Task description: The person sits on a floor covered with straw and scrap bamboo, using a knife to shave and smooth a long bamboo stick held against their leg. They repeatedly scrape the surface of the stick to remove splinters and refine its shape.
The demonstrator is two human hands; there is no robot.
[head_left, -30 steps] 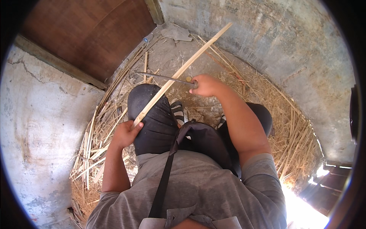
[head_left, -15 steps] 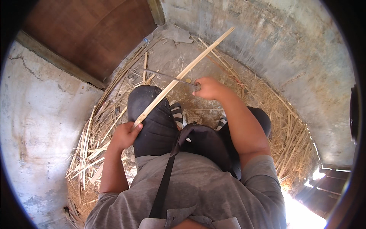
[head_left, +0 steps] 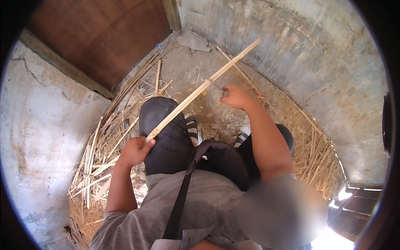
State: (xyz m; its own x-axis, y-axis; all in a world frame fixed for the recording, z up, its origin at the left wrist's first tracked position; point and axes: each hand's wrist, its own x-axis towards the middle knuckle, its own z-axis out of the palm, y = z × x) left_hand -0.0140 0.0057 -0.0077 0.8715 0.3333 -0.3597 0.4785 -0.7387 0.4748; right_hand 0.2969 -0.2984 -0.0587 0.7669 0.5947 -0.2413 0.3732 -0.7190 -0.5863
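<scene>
A long pale bamboo strip [head_left: 180,108] slants from lower left to upper right across my left knee. Its lower end is gripped by my left hand [head_left: 136,150], thumb pressed along the top. My right hand [head_left: 235,97] is closed around the handle of a thin dark knife [head_left: 217,86]. The blade meets the strip past its middle, where a step shows in the wood. Beyond the strip the blade cannot be made out.
Split strips [head_left: 98,164] lie heaped on the left, beside a pale wall [head_left: 46,125]. Shavings [head_left: 310,154] pile up along the curved wall [head_left: 300,50] on the right. A brown panel [head_left: 104,37] stands far left. My sandalled feet [head_left: 192,127] rest on the floor.
The knife no longer sticks out past the strip's far side. My right hand has shifted slightly right and nearer. The strip's far end has dropped a little; my left hand keeps its hold.
</scene>
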